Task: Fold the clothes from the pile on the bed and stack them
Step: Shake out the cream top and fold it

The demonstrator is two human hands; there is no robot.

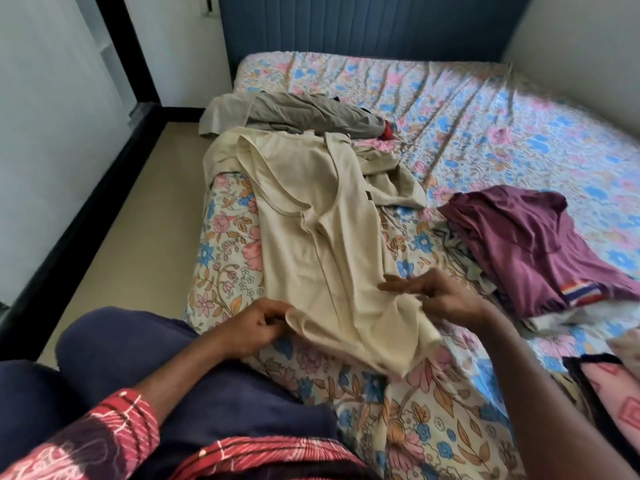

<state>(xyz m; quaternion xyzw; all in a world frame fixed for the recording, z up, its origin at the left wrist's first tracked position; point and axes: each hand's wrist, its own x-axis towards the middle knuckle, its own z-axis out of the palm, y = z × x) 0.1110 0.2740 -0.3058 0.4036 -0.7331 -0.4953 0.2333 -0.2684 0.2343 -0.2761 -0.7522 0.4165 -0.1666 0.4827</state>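
Note:
A beige sleeveless garment [311, 237] lies lengthwise on the floral bed sheet [485, 126], its neck end far from me and its hem toward me. My left hand [252, 323] pinches the near left corner of the hem with curled fingers. My right hand [436, 292] holds the right edge of the hem, thumb tucked in the cloth and fingers stretched out over it. A heap of clothes topped by a maroon garment [526, 244] sits to the right. More beige cloth [391, 178] is bunched beside the garment's upper end.
A grey-brown garment [294, 114] with a bit of red cloth [388, 131] lies at the bed's far left. A pink patterned item [609, 386] sits at the right edge. The bed's left edge drops to a beige floor [138, 209]. A blue headboard [363, 26] backs the bed.

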